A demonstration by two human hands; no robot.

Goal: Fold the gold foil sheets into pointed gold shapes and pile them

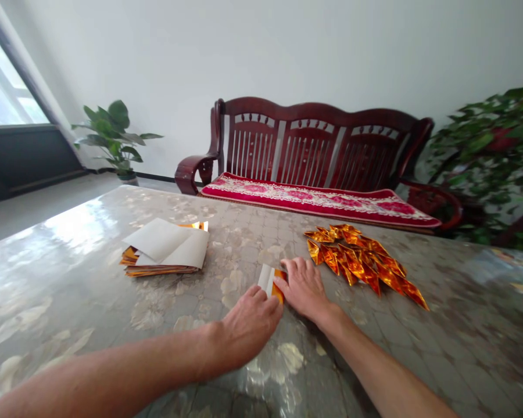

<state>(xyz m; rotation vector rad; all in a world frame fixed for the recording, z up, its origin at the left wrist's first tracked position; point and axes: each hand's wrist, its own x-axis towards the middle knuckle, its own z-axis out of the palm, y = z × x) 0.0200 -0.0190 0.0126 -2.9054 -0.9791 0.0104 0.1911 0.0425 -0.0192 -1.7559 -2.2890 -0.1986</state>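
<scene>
A small folded piece of paper (270,282), white on one side and gold on the other, lies on the table between my hands. My left hand (253,328) is curled over its lower end. My right hand (303,288) rests on the table at its right, the thumb pressing its gold edge. To the left is a stack of gold-backed paper sheets (165,249) with white sheets on top. To the right, next to my right hand and not touching it, lies a heap of folded gold foil triangles (357,261).
The table has a glossy patterned cover (65,290). Beyond its far edge stand a dark wooden bench (314,145) with a red floral cushion (314,198) and potted plants (113,136) (488,151). A window (9,75) is at the far left.
</scene>
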